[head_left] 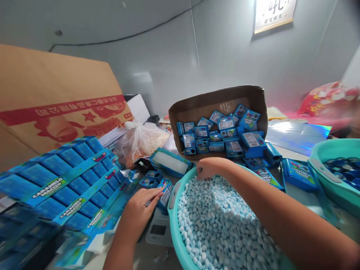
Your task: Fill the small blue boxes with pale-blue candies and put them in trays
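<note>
Candies [208, 232], right hand [212, 167] at basin rim [174, 229] (open above)

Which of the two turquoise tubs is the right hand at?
The centre tub, holding pale blue and white pieces: the right hand is at its far side. The right-edge tub holds dark blue things.

Left hand [140, 205], lower left of centre, and right hand [210, 167], centre: both bare. Forearms [267, 206]: likewise bare.

Left hand [140, 206] low, fingers [152, 194] in a pinch; right hand [211, 166] farther forward, right arm [267, 206] aslant
</note>
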`<state>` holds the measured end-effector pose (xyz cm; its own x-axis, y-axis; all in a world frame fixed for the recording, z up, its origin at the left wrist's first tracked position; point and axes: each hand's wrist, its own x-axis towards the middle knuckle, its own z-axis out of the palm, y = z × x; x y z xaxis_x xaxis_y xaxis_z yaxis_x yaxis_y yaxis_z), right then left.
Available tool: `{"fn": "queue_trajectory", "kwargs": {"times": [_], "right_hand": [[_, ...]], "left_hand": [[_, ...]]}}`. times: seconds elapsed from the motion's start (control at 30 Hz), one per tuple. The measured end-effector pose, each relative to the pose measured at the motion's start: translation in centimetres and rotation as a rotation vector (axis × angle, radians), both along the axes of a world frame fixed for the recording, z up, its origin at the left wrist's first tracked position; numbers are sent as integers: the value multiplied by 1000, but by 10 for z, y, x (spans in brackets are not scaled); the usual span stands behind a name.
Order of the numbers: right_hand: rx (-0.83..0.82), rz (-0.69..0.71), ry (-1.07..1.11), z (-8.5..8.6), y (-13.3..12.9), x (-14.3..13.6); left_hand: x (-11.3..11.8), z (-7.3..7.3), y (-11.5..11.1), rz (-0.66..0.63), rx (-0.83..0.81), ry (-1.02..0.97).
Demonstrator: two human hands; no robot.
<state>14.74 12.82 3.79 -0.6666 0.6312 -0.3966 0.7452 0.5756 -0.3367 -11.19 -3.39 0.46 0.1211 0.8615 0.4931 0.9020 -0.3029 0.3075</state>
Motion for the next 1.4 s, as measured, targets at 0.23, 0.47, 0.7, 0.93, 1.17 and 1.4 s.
{"fn": "queue_trajectory", "kwargs": {"times": [0.23,0.47,0.7,0.93,1.17,1.4], "right_hand": [[54,44,-123,4,-8,-9],[8,24,-173,4,-12,-14],[-33,24,-156,-10,-2,-12],[-22,-22,-154,-15,1,-10],[-50,-25,-134,-19,5,-9],[-77,-39,-121,-19,6,-7]], "left_hand": [[-9,-3,-1,-40,-21,-56],[53,12,-33,96,259,64],[147,3,-45,-376,-351,203],[152,-8,-42,-397,-320,216],[143,-17,-45,-459,-167,10],[126,-12,-44,-421,21,-108]]}}
